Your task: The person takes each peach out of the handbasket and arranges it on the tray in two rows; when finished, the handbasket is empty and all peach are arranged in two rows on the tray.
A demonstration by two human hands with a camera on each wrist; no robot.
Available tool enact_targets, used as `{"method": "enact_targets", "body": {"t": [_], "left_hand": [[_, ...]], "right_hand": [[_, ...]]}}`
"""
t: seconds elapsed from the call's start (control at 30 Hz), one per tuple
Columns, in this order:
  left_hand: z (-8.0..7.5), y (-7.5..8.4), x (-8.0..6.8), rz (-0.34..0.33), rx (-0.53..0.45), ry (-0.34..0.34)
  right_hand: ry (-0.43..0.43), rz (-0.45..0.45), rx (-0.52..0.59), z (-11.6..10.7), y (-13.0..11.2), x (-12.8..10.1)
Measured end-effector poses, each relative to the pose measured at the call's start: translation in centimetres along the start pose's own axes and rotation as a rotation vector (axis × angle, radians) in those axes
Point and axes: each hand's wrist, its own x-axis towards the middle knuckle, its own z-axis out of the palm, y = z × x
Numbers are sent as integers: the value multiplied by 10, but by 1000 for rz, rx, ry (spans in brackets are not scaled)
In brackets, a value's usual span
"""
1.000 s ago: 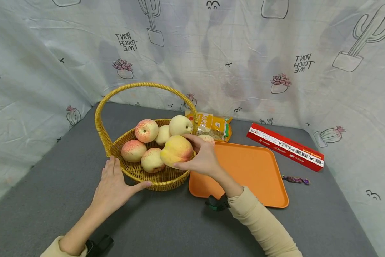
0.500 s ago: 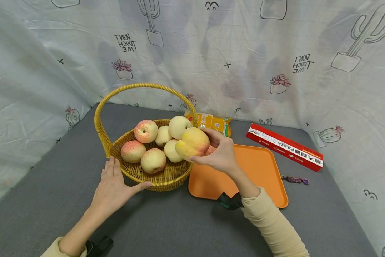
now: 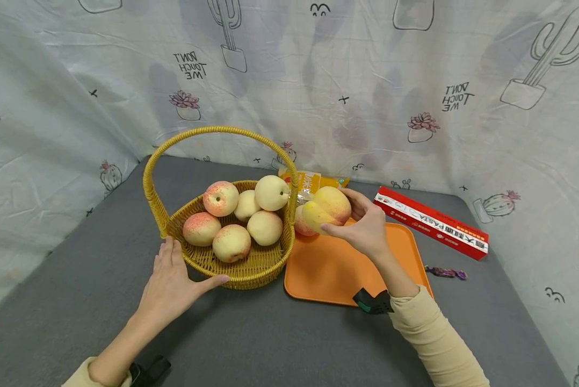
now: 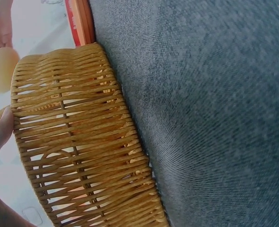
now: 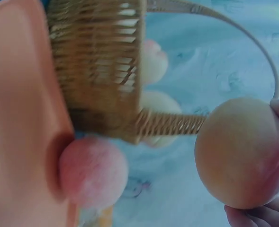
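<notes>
Peach (image 3: 326,208) long axis roughly level, cleft leftward

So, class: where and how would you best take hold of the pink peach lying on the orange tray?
Grip the pink peach round its widest part, coming from above and the right; the basket blocks its left, and the tray lies underneath.

Woven wicker basket (image 3: 231,269), matt grey cloth table (image 3: 270,344)
</notes>
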Motion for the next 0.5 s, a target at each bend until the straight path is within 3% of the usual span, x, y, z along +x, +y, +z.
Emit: {"method": "enact_targets", "body": {"t": [0.23, 0.5], "left_hand": [[0, 0, 1, -2, 9, -5], [0, 1, 0, 5, 1, -1]], "right_hand": [[23, 129, -73, -16, 19, 1], [-29, 279, -239, -29, 37, 0]]}}
